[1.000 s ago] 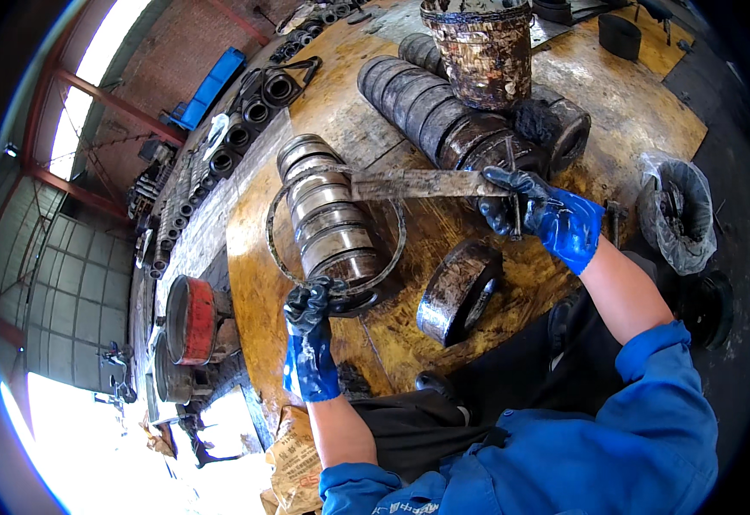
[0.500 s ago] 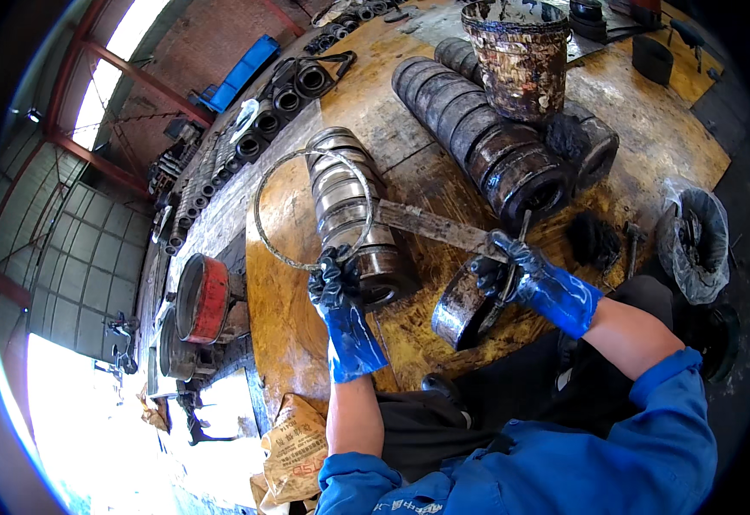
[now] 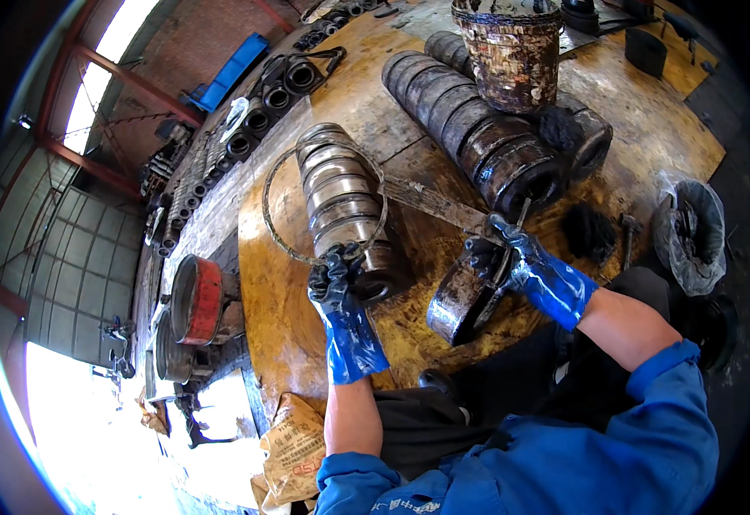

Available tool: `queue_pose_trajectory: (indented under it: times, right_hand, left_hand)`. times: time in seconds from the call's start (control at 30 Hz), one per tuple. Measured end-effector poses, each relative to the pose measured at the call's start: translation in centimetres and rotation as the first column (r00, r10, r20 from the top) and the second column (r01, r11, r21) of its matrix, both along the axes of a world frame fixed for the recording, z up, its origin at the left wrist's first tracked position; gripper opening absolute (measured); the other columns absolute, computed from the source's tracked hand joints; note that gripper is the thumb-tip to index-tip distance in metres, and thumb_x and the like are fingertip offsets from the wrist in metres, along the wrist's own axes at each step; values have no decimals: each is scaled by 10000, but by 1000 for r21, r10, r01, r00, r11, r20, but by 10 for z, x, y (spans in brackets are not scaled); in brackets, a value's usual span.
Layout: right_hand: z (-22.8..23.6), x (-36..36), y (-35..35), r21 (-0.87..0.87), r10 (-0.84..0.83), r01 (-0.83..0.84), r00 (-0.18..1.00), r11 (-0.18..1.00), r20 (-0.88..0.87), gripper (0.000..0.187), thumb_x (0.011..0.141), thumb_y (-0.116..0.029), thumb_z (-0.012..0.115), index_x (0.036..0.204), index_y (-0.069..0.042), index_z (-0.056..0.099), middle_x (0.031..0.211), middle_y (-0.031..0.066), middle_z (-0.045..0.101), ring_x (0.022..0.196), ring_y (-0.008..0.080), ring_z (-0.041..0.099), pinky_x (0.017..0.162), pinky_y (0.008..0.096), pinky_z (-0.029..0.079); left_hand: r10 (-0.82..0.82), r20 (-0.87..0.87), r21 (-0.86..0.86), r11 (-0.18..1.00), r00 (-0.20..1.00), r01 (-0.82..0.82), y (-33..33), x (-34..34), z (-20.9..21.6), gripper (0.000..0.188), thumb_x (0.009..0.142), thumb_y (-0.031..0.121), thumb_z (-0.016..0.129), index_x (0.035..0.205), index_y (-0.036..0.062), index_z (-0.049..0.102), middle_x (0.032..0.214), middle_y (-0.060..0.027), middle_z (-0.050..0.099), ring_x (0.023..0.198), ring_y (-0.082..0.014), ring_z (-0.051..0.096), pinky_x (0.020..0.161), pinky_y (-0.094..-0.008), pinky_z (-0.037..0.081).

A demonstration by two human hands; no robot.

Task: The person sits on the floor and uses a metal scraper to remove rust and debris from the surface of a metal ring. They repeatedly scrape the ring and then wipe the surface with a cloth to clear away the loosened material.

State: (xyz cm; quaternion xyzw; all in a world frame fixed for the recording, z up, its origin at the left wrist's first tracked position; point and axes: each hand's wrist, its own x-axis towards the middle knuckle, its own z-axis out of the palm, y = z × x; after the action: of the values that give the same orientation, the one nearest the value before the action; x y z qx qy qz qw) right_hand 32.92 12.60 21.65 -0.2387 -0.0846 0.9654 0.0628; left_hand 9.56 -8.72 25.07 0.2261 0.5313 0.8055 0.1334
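My left hand (image 3: 337, 279), in a blue rubber glove smeared dark, is closed around the lower edge of a thin metal ring (image 3: 267, 199), which stands up from the fist. My right hand (image 3: 519, 256), gloved alike, grips a flat, dirty metal strip (image 3: 439, 209). The strip's far end meets or overlaps the ring's right side. A thin dark rod (image 3: 525, 210) also passes through the right hand. Behind the ring lies a row of shiny metal rings (image 3: 334, 190). Below the right hand stands a wide greasy metal ring (image 3: 452, 302), partly hidden.
A grimy bucket (image 3: 512, 60) stands beside a row of dark rings (image 3: 478, 129). Black fibre wads (image 3: 589, 232), a hammer-like tool (image 3: 630, 240) and a plastic-lined container (image 3: 692, 236) are at the right. Left are a red-banded drum (image 3: 196, 300) and a paper sack (image 3: 293, 446).
The thin ring has shifted slightly right against the shiny row, and the strip's far end has risen a little. Both hands keep their holds. The whole view has shifted slightly.
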Motion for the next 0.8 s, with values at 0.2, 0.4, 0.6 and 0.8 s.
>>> queue_pose_trajectory:
  times: [0.2,0.4,0.6,0.8]
  right_hand:
    - [-12,3,24,-72,-51,41,990,997,-133,533,972,-476,518,1132,24,605,890,158,715,641,281,611,549,404,490]
    - [-3,13,35,-40,-79,74,988,996,-129,504,957,-478,550,1104,-5,640,842,124,708,643,283,625,566,396,522]
    - [-5,21,48,-46,-28,18,974,999,-225,468,939,-442,599,1080,3,627,841,172,698,648,287,631,578,400,530]
    - [25,32,33,325,-184,165,983,931,27,452,924,-378,652,1138,17,604,875,142,709,659,238,652,592,378,540]
  left_hand:
    - [-32,-148,-163,987,988,7,-5,-8,-1,144,905,115,696,977,-8,679,872,-140,716,674,-175,671,578,-297,558]
    - [-168,-127,-376,920,978,109,-21,-12,5,143,921,149,662,1006,44,708,930,-90,730,736,-155,668,653,-300,553]
    - [-253,-121,-429,886,960,179,-21,-9,5,110,908,124,656,970,55,716,896,-86,729,737,-165,673,663,-305,551]
    - [-305,-147,-508,840,941,192,-25,-8,-1,103,901,114,651,957,58,717,885,-87,727,737,-171,674,668,-307,550]
